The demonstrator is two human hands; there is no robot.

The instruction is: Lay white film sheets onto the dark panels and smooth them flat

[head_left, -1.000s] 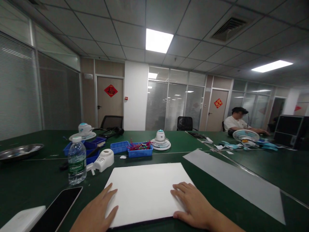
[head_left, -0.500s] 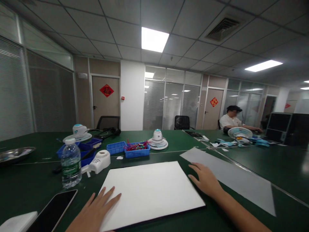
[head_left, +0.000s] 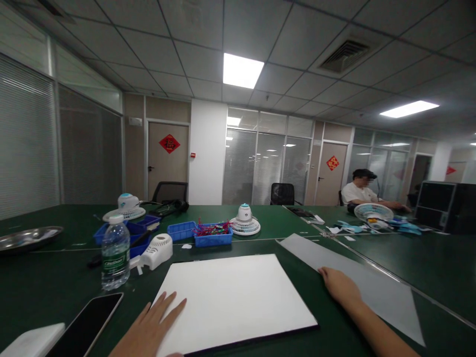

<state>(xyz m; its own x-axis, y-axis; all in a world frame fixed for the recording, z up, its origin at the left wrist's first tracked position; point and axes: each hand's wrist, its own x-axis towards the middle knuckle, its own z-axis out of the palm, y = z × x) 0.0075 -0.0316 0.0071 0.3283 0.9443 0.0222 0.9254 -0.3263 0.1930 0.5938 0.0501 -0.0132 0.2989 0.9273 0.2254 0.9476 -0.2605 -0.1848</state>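
White rectangular panel (head_left: 238, 297) is laid flat on green tabletop (head_left: 427, 248), directly in front of the wearer; dark lower edge is seen along its near and right sides. Its left near part is covered by left hand (head_left: 152, 322): palm down, fingers spread apart, nothing gripped by them.

Grey sheet (head_left: 390, 297), long and narrow, is laid flat to the right of the panel, set at a slant. Its left edge is reached by right hand (head_left: 340, 286). Fingers there are held together and curled down over the edge; thumb is hidden, so whether the sheet is pinched or only touched cannot be told. Part of the sheet is hidden by that hand and forearm. Bare green strip is left between panel and sheet.

Left side: water bottle (head_left: 115, 260) is stood upright, capped, green label. Black-screened phone (head_left: 87, 322) is placed nearer, with a white box (head_left: 35, 339) beside it, cut off by the frame. White plastic housing (head_left: 158, 252) is set just right of the bottle.

Beyond the panel: blue tray (head_left: 213, 241) is filled with red wires (head_left: 213, 229); white fan (head_left: 245, 223) is placed just right of it. Far right, a co-worker (head_left: 359, 192) is seated at the table.
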